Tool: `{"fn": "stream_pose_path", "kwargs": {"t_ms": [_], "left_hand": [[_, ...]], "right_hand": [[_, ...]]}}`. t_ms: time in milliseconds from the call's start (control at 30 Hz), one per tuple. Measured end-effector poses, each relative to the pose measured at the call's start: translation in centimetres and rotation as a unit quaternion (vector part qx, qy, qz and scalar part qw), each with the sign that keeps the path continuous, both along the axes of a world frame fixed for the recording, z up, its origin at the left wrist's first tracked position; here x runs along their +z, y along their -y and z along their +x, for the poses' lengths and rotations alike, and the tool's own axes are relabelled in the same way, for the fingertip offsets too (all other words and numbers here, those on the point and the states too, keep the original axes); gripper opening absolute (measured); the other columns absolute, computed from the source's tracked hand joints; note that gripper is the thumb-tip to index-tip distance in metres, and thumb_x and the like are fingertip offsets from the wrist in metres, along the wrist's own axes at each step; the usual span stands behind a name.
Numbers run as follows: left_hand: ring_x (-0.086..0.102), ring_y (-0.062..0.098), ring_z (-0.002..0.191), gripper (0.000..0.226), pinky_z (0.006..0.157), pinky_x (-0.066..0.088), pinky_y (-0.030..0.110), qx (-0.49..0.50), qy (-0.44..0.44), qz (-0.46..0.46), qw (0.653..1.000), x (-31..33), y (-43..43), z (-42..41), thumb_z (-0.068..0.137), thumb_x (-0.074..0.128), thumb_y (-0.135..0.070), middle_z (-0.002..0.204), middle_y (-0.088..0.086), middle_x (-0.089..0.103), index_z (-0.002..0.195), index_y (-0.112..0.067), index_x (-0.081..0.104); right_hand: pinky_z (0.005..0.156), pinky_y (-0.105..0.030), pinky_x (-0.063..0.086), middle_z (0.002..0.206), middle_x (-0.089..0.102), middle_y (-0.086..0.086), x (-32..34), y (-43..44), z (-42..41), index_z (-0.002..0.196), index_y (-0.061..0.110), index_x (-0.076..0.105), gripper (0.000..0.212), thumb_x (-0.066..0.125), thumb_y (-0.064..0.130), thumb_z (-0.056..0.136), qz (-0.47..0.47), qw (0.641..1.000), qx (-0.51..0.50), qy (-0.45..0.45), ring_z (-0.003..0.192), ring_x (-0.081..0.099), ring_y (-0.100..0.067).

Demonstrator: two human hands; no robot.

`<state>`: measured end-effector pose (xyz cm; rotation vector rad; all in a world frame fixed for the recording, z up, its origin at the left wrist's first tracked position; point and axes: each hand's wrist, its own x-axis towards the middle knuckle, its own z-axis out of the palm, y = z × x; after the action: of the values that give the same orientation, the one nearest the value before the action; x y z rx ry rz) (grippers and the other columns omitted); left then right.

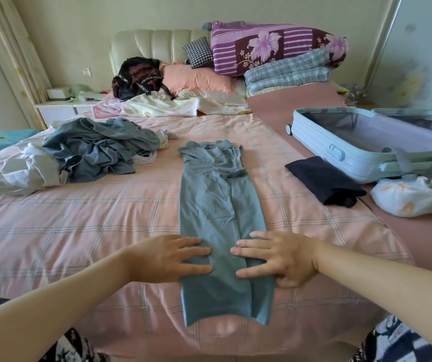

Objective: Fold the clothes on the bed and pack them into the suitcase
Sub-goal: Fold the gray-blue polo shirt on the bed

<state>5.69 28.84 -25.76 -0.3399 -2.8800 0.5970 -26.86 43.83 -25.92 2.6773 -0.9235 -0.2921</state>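
Observation:
A grey-blue shirt lies on the pink checked bed, folded lengthwise into a narrow strip with its collar at the far end. My left hand lies flat on the strip's left edge, fingers spread. My right hand presses flat on its right edge, thumb tucked beside the cloth. A heap of unfolded grey-blue and white clothes sits at the left. A folded dark garment lies at the right, beside the open light-blue suitcase, which looks empty.
A white patterned garment lies in front of the suitcase. Pillows, a black bag and stacked quilts crowd the headboard end. A nightstand stands at the far left, and a wardrobe door at the right.

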Motion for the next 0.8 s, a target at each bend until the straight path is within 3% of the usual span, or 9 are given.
{"fn": "stream_pose_path", "kwargs": {"t_ms": [100,200,267,367,467,533,600,700,800], "left_hand": [[0.062,0.024,0.121,0.031,0.092,0.055,0.035,-0.061,-0.064,0.042,0.995,-0.5,0.6,-0.5,0.101,0.057,-0.016,0.132,0.007,0.064,0.131,-0.016,0.064],[0.071,0.010,0.093,0.022,0.077,0.058,0.029,0.069,-0.115,0.233,0.963,0.0,0.7,-1.0,0.098,0.056,-0.021,0.103,-0.004,0.074,0.115,-0.027,0.069],[0.069,0.003,0.078,0.021,0.067,0.056,0.029,0.222,-0.162,0.409,0.870,0.7,1.0,-1.6,0.094,0.052,-0.027,0.088,-0.016,0.073,0.104,-0.039,0.066],[0.064,0.005,0.069,0.025,0.065,0.052,0.032,0.334,-0.227,0.587,0.702,2.2,2.4,-3.3,0.092,0.054,-0.021,0.072,-0.014,0.070,0.079,-0.036,0.071],[0.059,0.019,0.062,0.034,0.062,0.050,0.039,0.451,-0.212,0.581,0.644,4.0,4.8,-5.6,0.099,0.049,-0.019,0.066,0.003,0.068,0.072,-0.018,0.070],[0.062,0.020,0.063,0.026,0.066,0.054,0.038,0.516,-0.165,0.520,0.660,4.9,6.4,-6.5,0.096,0.053,-0.025,0.077,0.008,0.071,0.082,-0.014,0.071],[0.063,0.015,0.074,0.017,0.063,0.051,0.030,0.578,-0.112,0.399,0.703,5.9,7.5,-6.9,0.088,0.063,-0.030,0.092,0.000,0.071,0.099,-0.018,0.067],[0.055,0.016,0.108,0.074,0.083,0.051,0.030,0.515,-0.038,0.319,0.795,6.6,9.3,-7.2,0.076,0.075,-0.023,0.128,-0.004,0.055,0.138,-0.030,0.035],[0.029,0.008,0.128,0.103,0.103,0.039,0.030,0.362,0.058,0.343,0.865,7.8,8.7,-8.0,0.065,0.078,-0.015,0.144,-0.016,0.027,0.145,-0.049,0.022]], "right_hand": [[0.107,-0.045,0.043,0.153,0.047,-0.014,-1.2,1.0,0.1,0.143,0.023,0.056,0.045,0.050,0.025,0.098,-0.067,0.993,0.066,0.076,0.139,0.047,-0.029],[0.094,-0.032,0.053,0.139,0.061,-0.006,-0.9,1.9,-0.4,0.137,0.019,0.061,0.044,0.052,0.015,0.094,-0.058,0.977,0.021,0.205,0.123,0.062,-0.020],[0.083,-0.027,0.055,0.123,0.071,-0.001,-0.2,2.2,-0.6,0.134,0.022,0.060,0.041,0.051,0.016,0.094,-0.045,0.943,-0.068,0.324,0.104,0.070,-0.016],[0.067,-0.026,0.049,0.086,0.072,0.003,1.4,3.9,-0.1,0.114,0.020,0.066,0.027,0.043,0.022,0.099,-0.050,0.829,-0.235,0.505,0.074,0.066,-0.014],[0.070,-0.032,0.048,0.085,0.069,0.003,2.9,7.9,-0.8,0.095,0.018,0.067,0.020,0.048,0.021,0.100,0.005,0.754,-0.429,0.496,0.083,0.063,-0.021],[0.069,-0.034,0.045,0.089,0.067,-0.001,3.5,9.9,-1.4,0.082,0.021,0.062,0.018,0.049,0.016,0.094,0.037,0.735,-0.524,0.428,0.088,0.062,-0.028],[0.071,-0.033,0.042,0.101,0.066,0.002,4.2,11.2,-1.7,0.093,0.026,0.062,0.017,0.047,0.019,0.095,0.011,0.733,-0.582,0.354,0.091,0.060,-0.025],[0.082,-0.036,0.051,0.118,0.062,0.006,5.7,12.6,-2.3,0.119,0.034,0.057,0.032,0.045,0.017,0.095,0.018,0.763,-0.547,0.344,0.101,0.062,-0.021],[0.082,-0.034,0.049,0.128,0.050,0.009,6.7,12.6,-3.4,0.124,0.044,0.056,0.051,0.049,0.004,0.092,0.112,0.830,-0.462,0.291,0.102,0.059,-0.014]]}}
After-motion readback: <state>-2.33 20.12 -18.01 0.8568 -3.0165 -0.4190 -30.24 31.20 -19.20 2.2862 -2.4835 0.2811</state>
